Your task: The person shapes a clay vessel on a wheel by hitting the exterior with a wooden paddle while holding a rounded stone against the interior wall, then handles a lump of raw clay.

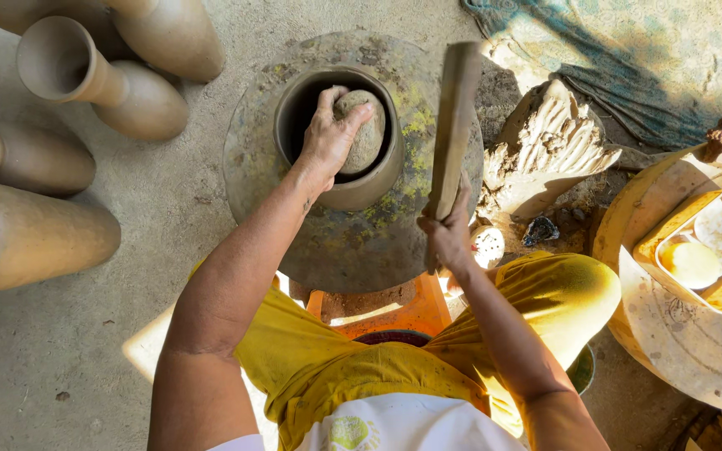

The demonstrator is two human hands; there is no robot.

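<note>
Clay pot [340, 179], open-mouthed and still soft-looking, sits near the middle of a round, clay-smeared wheel [294, 242]. The wheel rests on an orange stool [403, 313] between the person's knees.

Left hand [327, 138] reaches into the pot's mouth, fingers clenched around a rounded stone [365, 134] held against the inner wall on the right side. Right hand [447, 234] grips the lower end of a flat wooden paddle [453, 125], blade raised upright just outside the pot's right rim, not touching the wall.

Step in hand, as I judge it: beating the wall between stone and paddle. The next blow would call for the paddle face landing flat, directly opposite the stone.

Around: unfired vases [102, 75] on the floor at the left, a lump of raw clay [545, 150] past the wheel's right edge.
</note>
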